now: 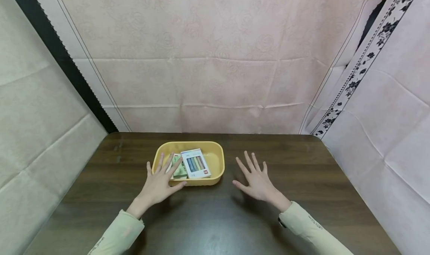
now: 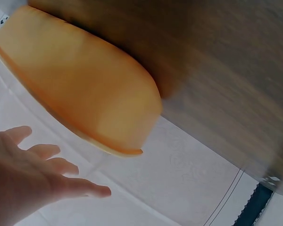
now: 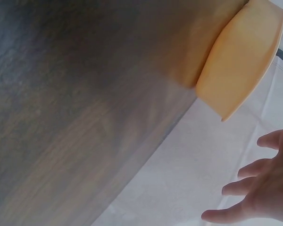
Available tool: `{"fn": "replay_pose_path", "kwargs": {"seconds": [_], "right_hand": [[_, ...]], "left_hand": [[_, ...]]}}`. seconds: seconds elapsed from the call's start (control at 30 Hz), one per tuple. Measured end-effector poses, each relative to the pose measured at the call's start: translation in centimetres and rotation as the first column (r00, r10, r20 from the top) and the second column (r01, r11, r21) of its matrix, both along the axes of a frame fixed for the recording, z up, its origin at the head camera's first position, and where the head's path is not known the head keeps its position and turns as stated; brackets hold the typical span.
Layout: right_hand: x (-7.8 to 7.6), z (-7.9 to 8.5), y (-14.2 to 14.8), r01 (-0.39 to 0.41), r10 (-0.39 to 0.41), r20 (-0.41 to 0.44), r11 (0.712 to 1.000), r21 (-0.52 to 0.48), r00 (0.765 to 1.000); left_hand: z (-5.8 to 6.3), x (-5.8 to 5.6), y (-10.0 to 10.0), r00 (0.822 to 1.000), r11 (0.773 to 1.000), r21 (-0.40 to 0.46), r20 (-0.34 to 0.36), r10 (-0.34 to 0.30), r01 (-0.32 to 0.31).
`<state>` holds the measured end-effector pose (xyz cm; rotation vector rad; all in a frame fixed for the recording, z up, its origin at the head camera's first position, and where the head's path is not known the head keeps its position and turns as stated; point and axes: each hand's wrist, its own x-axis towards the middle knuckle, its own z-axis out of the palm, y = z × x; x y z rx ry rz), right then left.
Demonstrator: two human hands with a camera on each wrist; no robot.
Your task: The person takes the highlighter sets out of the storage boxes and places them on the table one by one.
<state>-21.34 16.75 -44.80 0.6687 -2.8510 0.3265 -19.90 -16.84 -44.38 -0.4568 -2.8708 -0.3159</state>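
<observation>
The head camera looks forward and down over the table (image 1: 215,221); both wrist views (tilted, nearer) share the yellow bin (image 2: 89,80).

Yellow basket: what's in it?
In the yellow basket: a white box and, to its left, a green-patterned item. In head view, the left hand hides part of that item and the basket's left side; anything under the two isn't visible.

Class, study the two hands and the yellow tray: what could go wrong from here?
In the head view, the left hand crosses the near-left edge of the yellow tray; lowering it might bump the tray.
The white box overlaps the green-patterned item, so lifting one could disturb the other.
The right hand is off to the side, so a left-handed lift might tip the tray.
</observation>
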Motion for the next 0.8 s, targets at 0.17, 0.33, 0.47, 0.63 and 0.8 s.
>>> {"fn": "replay_pose_path", "kwargs": {"seconds": [0.17, 0.33, 0.47, 0.63, 0.8], "right_hand": [[-0.1, 0.1, -0.2, -0.016, 0.016, -0.004, 0.999, -0.033, 1.000], [-0.2, 0.3, -0.5, -0.025, 0.024, -0.018, 0.998, -0.049, 1.000], [-0.3, 0.5, -0.7, -0.034, 0.033, -0.029, 0.997, -0.063, 0.999], [-0.4, 0.8, -1.1, -0.047, 0.045, -0.035, 0.996, -0.078, 0.998], [-0.6, 0.9, -1.4, -0.064, 0.061, -0.036, 0.993, -0.095, 0.998]], "left_hand": [[0.2, -0.2, -0.2, 1.000, 0.999, 0.041, -0.023, -0.002, 0.003], [0.1, -0.6, -0.5, 0.999, 0.997, 0.081, -0.052, -0.009, 0.013], [0.2, -0.9, -0.7, 0.998, 0.996, 0.089, -0.064, -0.005, 0.010], [0.5, -1.0, -1.0, 0.999, 0.995, 0.097, -0.051, 0.000, 0.005], [0.5, -1.2, -1.2, 0.999, 0.995, 0.101, -0.049, 0.007, -0.002]]}}
